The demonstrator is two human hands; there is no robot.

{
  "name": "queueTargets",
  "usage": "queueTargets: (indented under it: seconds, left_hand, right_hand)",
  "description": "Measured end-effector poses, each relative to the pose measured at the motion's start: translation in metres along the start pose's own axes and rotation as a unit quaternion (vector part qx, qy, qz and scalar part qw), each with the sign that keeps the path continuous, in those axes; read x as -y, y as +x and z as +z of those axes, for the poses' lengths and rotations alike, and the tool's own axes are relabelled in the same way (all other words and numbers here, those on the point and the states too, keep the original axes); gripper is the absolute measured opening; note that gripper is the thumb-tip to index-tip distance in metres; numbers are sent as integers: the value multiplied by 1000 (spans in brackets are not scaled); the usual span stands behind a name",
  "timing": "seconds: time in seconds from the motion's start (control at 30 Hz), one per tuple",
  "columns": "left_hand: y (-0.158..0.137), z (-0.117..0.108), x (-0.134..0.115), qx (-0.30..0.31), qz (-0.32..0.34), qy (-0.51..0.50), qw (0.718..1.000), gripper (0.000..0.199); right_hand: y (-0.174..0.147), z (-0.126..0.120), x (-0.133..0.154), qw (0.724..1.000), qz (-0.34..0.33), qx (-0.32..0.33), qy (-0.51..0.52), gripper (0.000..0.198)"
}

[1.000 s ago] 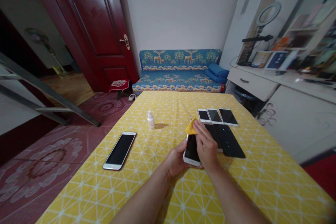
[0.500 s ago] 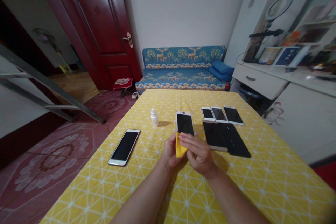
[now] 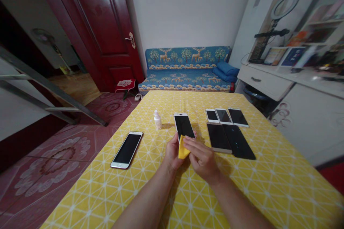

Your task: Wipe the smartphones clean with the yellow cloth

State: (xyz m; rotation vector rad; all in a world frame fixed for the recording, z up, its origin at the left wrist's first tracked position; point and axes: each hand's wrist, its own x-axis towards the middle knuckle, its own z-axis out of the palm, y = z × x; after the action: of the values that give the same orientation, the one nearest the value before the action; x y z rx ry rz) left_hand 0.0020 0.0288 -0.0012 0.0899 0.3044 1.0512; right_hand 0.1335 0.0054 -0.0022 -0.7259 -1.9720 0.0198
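My left hand (image 3: 172,153) grips a white smartphone (image 3: 185,126) with a dark screen, raised above the table and tilted. Its lower end is hidden by a yellow cloth (image 3: 183,149) and my fingers. With its fingers closed on that cloth, my right hand (image 3: 202,155) presses it against the lower part of the screen. A small white bottle (image 3: 157,120) stands upright to the left of the phone. Farther left lies another white phone (image 3: 127,150), screen up.
Several phones lie at the right, among them a black one (image 3: 240,142) and a gold-edged one (image 3: 219,137). A yellow patterned cloth (image 3: 107,200) covers the table. Beyond it stands a blue sofa (image 3: 182,75); a white cabinet (image 3: 268,80) is at the right.
The held phone has shifted slightly left and tilted more. My right hand and the yellow cloth have moved a little left with it. Fingertips of my left hand now show at the phone's right edge.
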Motion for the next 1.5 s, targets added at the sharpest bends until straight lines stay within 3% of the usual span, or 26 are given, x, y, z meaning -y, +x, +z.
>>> queueTargets:
  seconds: [0.1, 0.27, 0.5, 0.7, 0.93, 1.2, 1.4, 1.5]
  left_hand:
    - [-1, -1, 2, -3, 0, 19, 1000, 47]
    - [-1, 0, 7, 44, -8, 67, 997, 47]
    - [-1, -2, 8, 21, -7, 34, 999, 33]
    - [-3, -3, 12, 65, -39, 98, 992, 42]
    - [-1, -8, 14, 13, -4, 107, 994, 25]
    - [-4, -6, 18, 47, -39, 164, 985, 38]
    - [-3, -10, 16, 18, -24, 159, 987, 32]
    - [-4, -11, 16, 36, -37, 173, 984, 36]
  right_hand:
    - [-1, -2, -5, 1000, 10, -10, -20, 48]
    - [-6, -7, -24, 991, 79, -60, -88, 45]
    - [-1, -2, -5, 999, 22, -4, -29, 51]
    - [-6, -8, -24, 990, 95, -66, -81, 49]
    - [-4, -3, -12, 1000, 28, -11, 0, 50]
    - [-10, -14, -39, 984, 133, -97, -68, 48]
    - [-4, -4, -22, 998, 47, -35, -33, 51]
    - [-4, -7, -27, 995, 65, -56, -45, 52]
